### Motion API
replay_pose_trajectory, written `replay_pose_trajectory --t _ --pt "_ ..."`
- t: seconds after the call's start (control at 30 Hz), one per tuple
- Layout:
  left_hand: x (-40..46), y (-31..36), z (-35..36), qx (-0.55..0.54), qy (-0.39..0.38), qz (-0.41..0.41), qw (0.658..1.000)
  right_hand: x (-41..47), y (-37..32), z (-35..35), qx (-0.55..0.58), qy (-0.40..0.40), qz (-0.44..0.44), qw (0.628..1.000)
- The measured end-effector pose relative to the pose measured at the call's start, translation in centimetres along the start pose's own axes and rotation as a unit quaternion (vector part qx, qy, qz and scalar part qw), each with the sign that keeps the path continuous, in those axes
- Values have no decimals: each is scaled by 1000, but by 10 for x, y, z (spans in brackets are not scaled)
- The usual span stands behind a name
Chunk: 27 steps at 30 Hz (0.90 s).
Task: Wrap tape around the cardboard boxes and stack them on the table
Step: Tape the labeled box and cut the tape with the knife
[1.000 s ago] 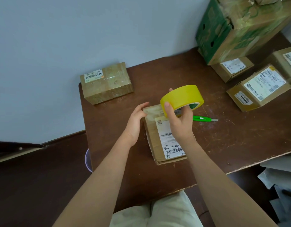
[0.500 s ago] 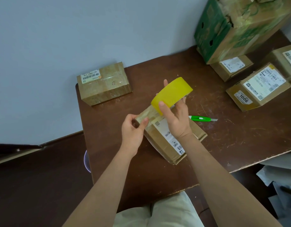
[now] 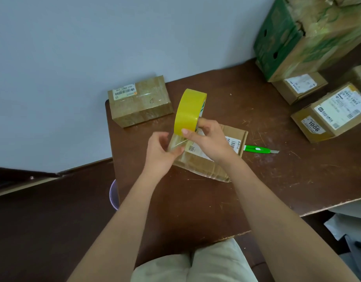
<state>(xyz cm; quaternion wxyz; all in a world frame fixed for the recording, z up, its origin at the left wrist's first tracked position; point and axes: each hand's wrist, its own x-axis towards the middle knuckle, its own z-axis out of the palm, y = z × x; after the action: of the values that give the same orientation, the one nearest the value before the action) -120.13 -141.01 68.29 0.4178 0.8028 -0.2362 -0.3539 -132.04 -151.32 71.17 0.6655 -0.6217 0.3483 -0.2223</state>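
We see the right hand (image 3: 211,142) curled round a glossy yellow tape roll (image 3: 188,111), thumb on its outer band and fingers through the core, holding it upright on edge above the near-left end of a flat cardboard box (image 3: 214,157). A clear, shiny strip of tape (image 3: 176,142) runs from the roll down to the left hand (image 3: 162,154), which pinches the strip's free end between thumb and fingers against the box's left edge. The box is matte brown cardboard with a white printed barcode label (image 3: 233,144), and its near side shows creased, slightly wrinkled tape. It lies flat on the scratched dark-brown wooden table (image 3: 277,180), closed, so we cannot tell what is in it.

Just beyond its right end lies a green plastic utility knife (image 3: 259,150) with a grey tip. Near the table's far-left corner sits a second box (image 3: 140,101), blocky and wrapped in reflective clear tape, against the pale wall (image 3: 94,47). At the right, several small labelled cartons (image 3: 332,115) rest on the table, one of them beneath a large green-printed carton (image 3: 297,35) wrapped in plastic film.
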Motion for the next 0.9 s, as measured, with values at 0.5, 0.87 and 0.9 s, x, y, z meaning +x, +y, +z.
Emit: replay_pose_trajectory --t 0.5,0.87,0.9 --pt "14 19 14 -1 -52 99 994 -38 23 -37 -448 62 131 882" --pt "11 37 6 111 -8 167 980 -30 46 -79 -325 366 6 872" --pt "11 38 4 101 -14 154 983 -35 54 -86 -346 368 65 860"
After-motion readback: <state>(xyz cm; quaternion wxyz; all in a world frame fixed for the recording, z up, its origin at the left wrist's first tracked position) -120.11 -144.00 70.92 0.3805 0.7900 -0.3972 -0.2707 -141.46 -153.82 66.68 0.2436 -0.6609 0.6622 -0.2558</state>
